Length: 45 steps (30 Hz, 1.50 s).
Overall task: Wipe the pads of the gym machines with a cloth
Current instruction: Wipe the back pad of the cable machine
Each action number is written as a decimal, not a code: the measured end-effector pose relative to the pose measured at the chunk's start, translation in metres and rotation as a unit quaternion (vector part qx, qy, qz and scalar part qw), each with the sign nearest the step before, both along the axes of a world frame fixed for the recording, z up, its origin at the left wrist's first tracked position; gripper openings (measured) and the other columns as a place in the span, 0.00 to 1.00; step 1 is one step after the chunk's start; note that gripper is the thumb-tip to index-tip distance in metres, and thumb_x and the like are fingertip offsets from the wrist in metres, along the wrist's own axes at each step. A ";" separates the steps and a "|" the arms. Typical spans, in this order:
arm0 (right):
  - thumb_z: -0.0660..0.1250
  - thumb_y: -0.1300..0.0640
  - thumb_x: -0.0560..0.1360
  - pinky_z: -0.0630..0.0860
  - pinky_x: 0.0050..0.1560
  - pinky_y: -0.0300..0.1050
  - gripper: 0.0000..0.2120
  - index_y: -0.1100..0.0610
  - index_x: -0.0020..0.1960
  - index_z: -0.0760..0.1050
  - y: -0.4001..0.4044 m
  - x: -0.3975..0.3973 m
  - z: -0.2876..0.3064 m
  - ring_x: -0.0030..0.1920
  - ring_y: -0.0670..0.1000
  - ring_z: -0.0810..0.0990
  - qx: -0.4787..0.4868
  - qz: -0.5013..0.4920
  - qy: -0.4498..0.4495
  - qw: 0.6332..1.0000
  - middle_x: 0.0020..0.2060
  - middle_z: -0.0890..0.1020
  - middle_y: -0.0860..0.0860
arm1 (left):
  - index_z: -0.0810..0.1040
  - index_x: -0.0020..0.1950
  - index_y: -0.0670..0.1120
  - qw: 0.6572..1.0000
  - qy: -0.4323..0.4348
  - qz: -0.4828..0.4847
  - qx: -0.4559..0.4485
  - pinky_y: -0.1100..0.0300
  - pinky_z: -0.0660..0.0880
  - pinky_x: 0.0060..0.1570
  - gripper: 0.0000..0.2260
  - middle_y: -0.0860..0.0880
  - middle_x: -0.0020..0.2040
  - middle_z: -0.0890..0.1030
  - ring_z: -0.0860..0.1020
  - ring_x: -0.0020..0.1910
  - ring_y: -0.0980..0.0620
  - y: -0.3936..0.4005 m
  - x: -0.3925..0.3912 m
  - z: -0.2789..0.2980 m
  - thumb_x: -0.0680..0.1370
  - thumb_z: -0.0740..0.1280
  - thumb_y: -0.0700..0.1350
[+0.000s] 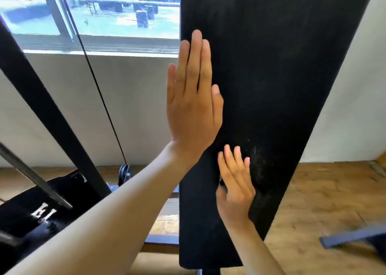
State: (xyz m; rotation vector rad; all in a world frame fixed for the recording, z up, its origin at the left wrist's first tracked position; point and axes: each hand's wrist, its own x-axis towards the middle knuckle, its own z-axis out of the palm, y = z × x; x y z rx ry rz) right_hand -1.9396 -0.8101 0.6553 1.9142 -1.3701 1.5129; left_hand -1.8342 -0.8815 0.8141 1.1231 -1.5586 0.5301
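Just one black pad (pixel 282 76) here, two bare hands: left hand (pixel 193 105) flat at its left edge, fingers together, right hand (pixel 236 189) lower down, fingers slightly apart.

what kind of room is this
Most likely a small gym. A long black upholstered bench pad stands steeply tilted, a cable runs down to a pulley on a black machine frame, beside a window.

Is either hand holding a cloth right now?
No, the left hand and the right hand both lie flat and bare on the black pad, with no cloth in view.
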 end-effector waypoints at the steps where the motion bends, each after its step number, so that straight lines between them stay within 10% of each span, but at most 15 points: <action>1: 0.60 0.77 0.77 0.60 0.80 0.57 0.24 0.64 0.70 0.74 -0.003 -0.003 0.009 0.78 0.54 0.67 -0.005 0.000 -0.004 1.000 0.70 0.75 0.56 | 0.61 0.81 0.37 1.000 0.003 0.000 -0.003 0.44 0.56 0.80 0.26 0.38 0.81 0.62 0.59 0.81 0.40 0.000 0.000 0.000 0.82 0.59 0.38; 6: 0.61 0.71 0.83 0.61 0.79 0.58 0.15 0.64 0.68 0.76 -0.050 -0.016 0.096 0.74 0.59 0.69 -0.124 -0.053 -0.056 0.989 0.68 0.75 0.56 | 0.63 0.80 0.36 1.000 -0.002 0.004 -0.018 0.42 0.58 0.79 0.27 0.37 0.80 0.63 0.60 0.81 0.39 0.001 -0.001 -0.003 0.81 0.60 0.38; 12: 0.57 0.70 0.84 0.60 0.79 0.59 0.17 0.62 0.70 0.74 -0.003 -0.003 0.002 0.78 0.56 0.66 -0.011 -0.012 -0.042 0.999 0.70 0.75 0.55 | 0.65 0.81 0.41 0.981 -0.185 -0.011 -0.057 0.45 0.56 0.80 0.27 0.46 0.81 0.65 0.62 0.81 0.48 0.003 0.001 -0.011 0.81 0.59 0.40; 20: 0.56 0.67 0.86 0.60 0.79 0.58 0.15 0.64 0.70 0.72 -0.040 -0.022 0.077 0.75 0.59 0.67 -0.094 -0.035 -0.047 0.994 0.70 0.74 0.56 | 0.67 0.80 0.41 0.982 -0.173 -0.006 -0.070 0.45 0.60 0.79 0.26 0.46 0.80 0.67 0.64 0.80 0.48 0.000 0.001 -0.010 0.81 0.59 0.39; 26: 0.61 0.75 0.78 0.59 0.80 0.57 0.22 0.62 0.70 0.73 0.008 -0.013 -0.014 0.79 0.54 0.64 0.008 -0.033 -0.036 0.999 0.70 0.74 0.55 | 0.68 0.79 0.41 0.984 -0.164 -0.018 -0.062 0.45 0.60 0.79 0.25 0.46 0.79 0.68 0.64 0.80 0.47 0.003 0.000 -0.011 0.81 0.59 0.39; 45: 0.56 0.72 0.83 0.61 0.79 0.60 0.18 0.64 0.70 0.72 -0.029 -0.044 0.045 0.77 0.58 0.66 -0.043 -0.075 -0.054 0.995 0.70 0.74 0.58 | 0.70 0.78 0.42 0.985 -0.153 -0.020 -0.071 0.46 0.60 0.78 0.25 0.47 0.78 0.69 0.66 0.79 0.49 -0.001 0.000 -0.011 0.79 0.62 0.39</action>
